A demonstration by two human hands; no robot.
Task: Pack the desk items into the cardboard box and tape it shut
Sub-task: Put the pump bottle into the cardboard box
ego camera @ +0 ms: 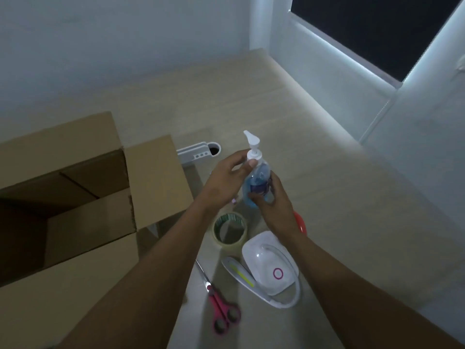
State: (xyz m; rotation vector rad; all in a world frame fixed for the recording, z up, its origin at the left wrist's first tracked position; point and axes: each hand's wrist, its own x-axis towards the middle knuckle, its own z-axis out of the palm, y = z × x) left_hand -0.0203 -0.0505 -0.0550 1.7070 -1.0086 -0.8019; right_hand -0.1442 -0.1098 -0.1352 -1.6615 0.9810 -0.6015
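A clear pump bottle [259,177] of blue liquid with a white pump head is held upright above the desk. My right hand [274,202] grips its lower body. My left hand [226,177] holds it near the white collar, thumb against the neck. The open cardboard box [75,222] stands at the left, flaps spread, its inside dark. A roll of clear tape [230,229] lies flat on the desk just under my wrists. Pink-handled scissors [219,303] lie nearer to me. A white folding desk lamp [269,268] lies to the right of the scissors.
A red object [300,222] shows partly behind my right wrist. A white power strip [193,153] and a round cable hole [214,149] sit behind the box's right flap. The beige desk [327,197] runs to a white wall and a dark window [377,28] at the right.
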